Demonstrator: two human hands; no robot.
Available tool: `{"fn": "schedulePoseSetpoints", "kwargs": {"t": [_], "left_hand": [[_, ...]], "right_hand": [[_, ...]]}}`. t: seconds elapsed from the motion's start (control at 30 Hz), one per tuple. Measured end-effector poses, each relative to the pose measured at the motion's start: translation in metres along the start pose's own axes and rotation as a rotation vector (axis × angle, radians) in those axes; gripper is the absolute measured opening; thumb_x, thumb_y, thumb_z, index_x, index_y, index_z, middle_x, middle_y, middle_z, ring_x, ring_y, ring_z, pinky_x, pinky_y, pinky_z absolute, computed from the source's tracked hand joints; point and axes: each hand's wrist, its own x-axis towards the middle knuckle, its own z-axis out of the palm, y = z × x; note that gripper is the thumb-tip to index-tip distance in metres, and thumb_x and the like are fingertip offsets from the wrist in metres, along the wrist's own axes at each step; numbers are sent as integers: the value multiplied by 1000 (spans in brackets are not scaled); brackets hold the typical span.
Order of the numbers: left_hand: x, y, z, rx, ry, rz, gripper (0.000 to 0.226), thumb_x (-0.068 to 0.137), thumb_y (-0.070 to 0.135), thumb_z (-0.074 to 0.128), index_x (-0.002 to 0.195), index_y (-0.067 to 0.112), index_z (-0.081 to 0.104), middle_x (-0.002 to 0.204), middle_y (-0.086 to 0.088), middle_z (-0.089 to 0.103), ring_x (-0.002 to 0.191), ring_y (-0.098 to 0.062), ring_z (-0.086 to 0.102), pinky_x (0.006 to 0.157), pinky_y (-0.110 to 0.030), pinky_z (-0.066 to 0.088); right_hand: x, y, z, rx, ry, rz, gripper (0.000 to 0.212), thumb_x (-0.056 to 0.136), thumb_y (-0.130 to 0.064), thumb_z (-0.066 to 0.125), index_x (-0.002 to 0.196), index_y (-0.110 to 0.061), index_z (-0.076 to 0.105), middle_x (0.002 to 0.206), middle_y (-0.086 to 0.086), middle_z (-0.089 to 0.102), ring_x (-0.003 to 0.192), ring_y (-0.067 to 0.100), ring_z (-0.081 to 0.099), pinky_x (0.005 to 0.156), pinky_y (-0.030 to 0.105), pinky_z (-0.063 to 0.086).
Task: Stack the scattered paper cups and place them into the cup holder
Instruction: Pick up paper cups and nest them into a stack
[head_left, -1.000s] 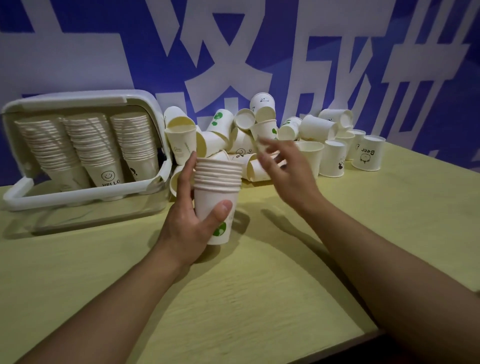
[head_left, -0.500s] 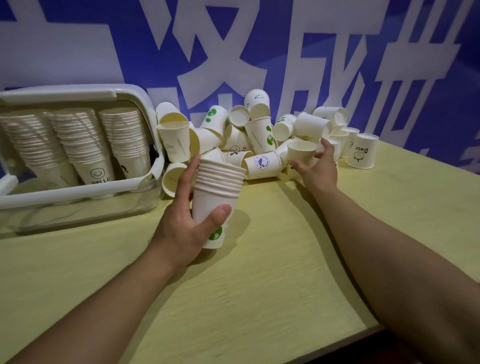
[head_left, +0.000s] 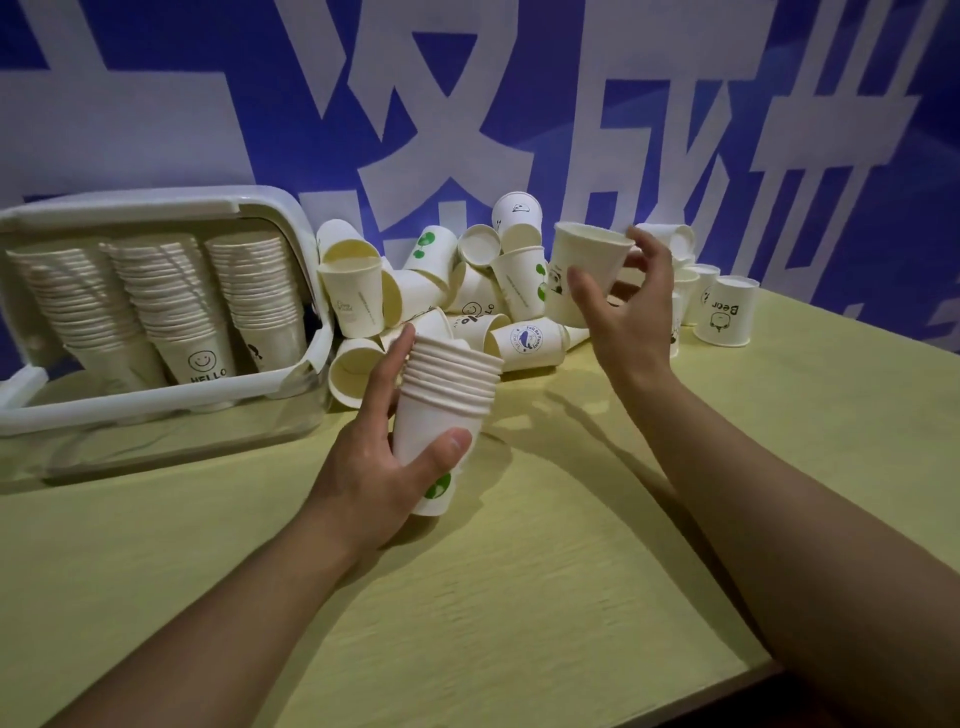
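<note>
My left hand (head_left: 387, 457) grips a stack of nested white paper cups (head_left: 449, 387) upright above the table, a green mark on the lowest cup. My right hand (head_left: 626, 306) holds a single white paper cup (head_left: 584, 270) in the air, up and to the right of the stack, above a heap of scattered cups (head_left: 467, 296). The white plastic cup holder (head_left: 156, 410) stands at the left with three slanted rows of stacked cups (head_left: 171, 296) inside, its lid raised.
More loose cups, one printed "Bear" (head_left: 727, 317), stand at the right behind my right hand. A blue wall with large white characters (head_left: 467, 104) rises right behind the pile. The yellow table (head_left: 519, 597) ends at a front edge at lower right.
My right hand reached into the pile on the right, took one cup, and has lifted it up and back toward the stack. My left hand has kept the stack nearly still.
</note>
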Motion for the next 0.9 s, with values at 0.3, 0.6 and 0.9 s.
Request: {"fn": "schedulePoseSetpoints", "kwargs": {"t": [0.3,0.6,0.9], "left_hand": [[-2,0,2,42,-49,59,96,67,69,66,140,75,4,143,25,47,114,2,59,95,-38,55],[2,-5,-7,21,211,79,109,65,62,70,140,73,-9,150,26,24,126,-1,46,96,-35,49],[7,-6,-13,1,255,-4,87,61,68,71,136,65,27,124,17,61,105,-9,65,91,-49,56]], "right_hand": [[-63,-59,24,324,-341,25,59,82,-41,71,132,-21,46,121,-4,57,105,15,65,79,28,58],[-82,-42,42,168,-701,-6,46,89,-46,60,131,-28,59,126,-3,62,101,7,64,82,28,56],[-48,-11,27,-320,-615,-292,55,88,-60,53,135,-32,58,135,-5,57,126,11,47,106,38,40]]}}
